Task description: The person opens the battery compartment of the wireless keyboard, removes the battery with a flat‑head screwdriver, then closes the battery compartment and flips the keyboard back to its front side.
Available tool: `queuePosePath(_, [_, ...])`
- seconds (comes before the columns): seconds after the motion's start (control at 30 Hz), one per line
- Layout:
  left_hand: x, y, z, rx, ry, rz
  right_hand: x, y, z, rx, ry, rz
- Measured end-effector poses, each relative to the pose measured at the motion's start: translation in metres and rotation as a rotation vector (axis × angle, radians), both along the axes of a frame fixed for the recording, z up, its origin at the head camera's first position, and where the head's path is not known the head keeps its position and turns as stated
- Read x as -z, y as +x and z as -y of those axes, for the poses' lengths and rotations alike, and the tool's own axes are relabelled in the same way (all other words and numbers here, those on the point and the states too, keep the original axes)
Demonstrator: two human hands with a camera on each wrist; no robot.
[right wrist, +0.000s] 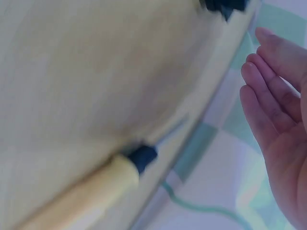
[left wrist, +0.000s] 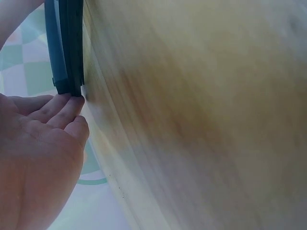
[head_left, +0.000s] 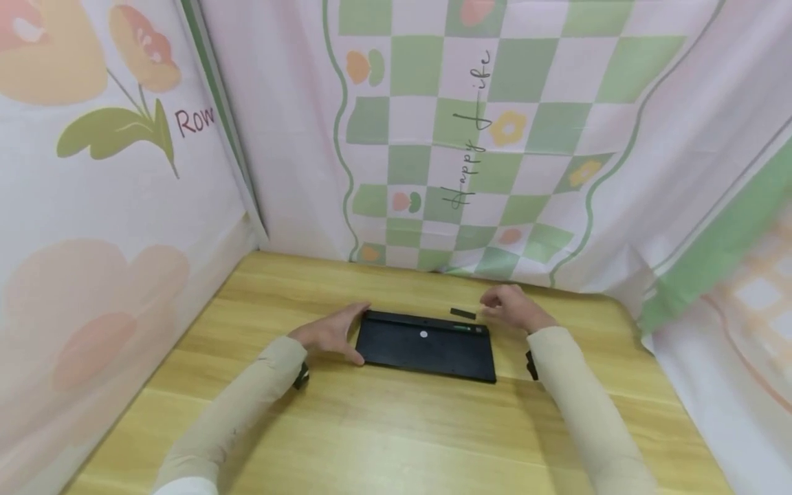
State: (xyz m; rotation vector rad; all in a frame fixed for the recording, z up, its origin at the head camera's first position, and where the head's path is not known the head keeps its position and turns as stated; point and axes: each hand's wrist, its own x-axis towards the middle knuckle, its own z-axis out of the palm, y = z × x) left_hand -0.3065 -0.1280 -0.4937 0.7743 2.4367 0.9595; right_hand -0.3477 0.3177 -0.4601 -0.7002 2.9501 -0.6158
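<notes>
A black keyboard (head_left: 427, 354) lies underside up on the table, its raised edge on the far side. A small slot in that edge shows a green strip (head_left: 460, 328), apparently a battery. My left hand (head_left: 331, 333) spans the keyboard's left end, thumb at the near corner and fingers at the far one. In the left wrist view, fingertips meet the keyboard's end (left wrist: 67, 72). My right hand (head_left: 510, 307) hovers beyond the far right corner with bent fingers. Nothing shows in the right hand (right wrist: 283, 105) in its wrist view. Beside it lies a thin black strip (head_left: 463, 313), like a battery cover.
A blurred tool (right wrist: 86, 191) like a screwdriver, with a pale handle, black collar and thin shaft, appears in the right wrist view. Around the wooden table (head_left: 383, 426) hang printed curtains (head_left: 421, 227) at the back and sides.
</notes>
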Motion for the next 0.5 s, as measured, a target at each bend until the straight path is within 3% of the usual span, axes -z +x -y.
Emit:
queuePosePath(0.23, [0.005, 0.001, 0.003, -0.026, 0.027, 0.029, -0.017, 0.022, -0.035, -0.002, 0.041, -0.050])
queuePosePath(0.5, [0.003, -0.001, 0.002, 0.010, 0.015, -0.001, -0.026, 0.068, -0.077, -0.006, 0.092, -0.046])
